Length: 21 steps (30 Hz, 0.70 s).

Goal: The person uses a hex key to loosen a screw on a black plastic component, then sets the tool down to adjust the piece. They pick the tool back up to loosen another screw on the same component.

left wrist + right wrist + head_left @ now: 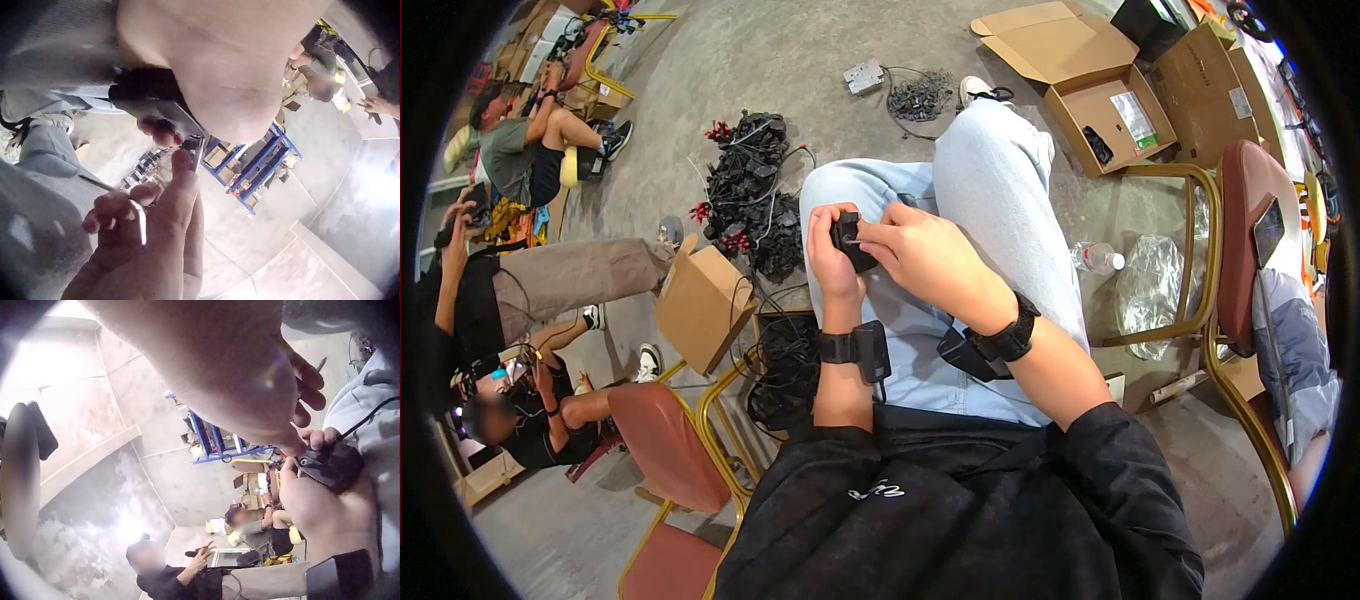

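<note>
In the head view my left hand (830, 265) holds a small black box-shaped device (863, 261) above my lap. The right wrist view shows the device (337, 470) with a round hole near its corner and a black cable beside it. My right hand (940, 257) pinches a thin metal tool (199, 156), its end right at the device's edge in the left wrist view. The tool's exact kind cannot be told. Both wrists wear black straps with camera units.
A pile of black parts with red connectors (745, 190) lies on the floor ahead left. An open cardboard box (1100, 120) stands ahead right, near a plastic bottle (1098, 258). Chairs (665, 440) flank me on both sides. Other people sit at left.
</note>
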{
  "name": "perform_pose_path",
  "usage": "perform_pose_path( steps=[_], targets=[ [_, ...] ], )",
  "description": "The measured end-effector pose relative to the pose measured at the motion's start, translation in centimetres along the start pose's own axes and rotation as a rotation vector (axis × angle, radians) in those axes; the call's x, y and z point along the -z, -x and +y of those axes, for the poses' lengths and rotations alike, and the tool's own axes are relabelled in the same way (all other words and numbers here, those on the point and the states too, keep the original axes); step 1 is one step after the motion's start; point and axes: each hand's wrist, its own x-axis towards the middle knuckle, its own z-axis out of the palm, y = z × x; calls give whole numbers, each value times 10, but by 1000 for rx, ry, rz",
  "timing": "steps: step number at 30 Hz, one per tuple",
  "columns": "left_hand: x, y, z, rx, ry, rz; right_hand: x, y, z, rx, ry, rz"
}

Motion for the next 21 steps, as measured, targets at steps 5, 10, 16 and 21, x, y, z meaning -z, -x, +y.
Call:
perform_pose_path(
  steps=[5, 10, 16, 21],
  targets=[
    [3, -2, -4, -3, -4, -26, -3, 1, 6, 128, 128, 55],
    [3, -1, -4, 0, -12, -22, 0, 0, 3, 217, 220, 44],
    [1, 1, -2, 11, -5, -22, 1, 0, 3, 225, 251, 24],
    [1, 1, -1, 16, -41, -39, -2, 1, 8, 221, 192, 46]
  ],
)
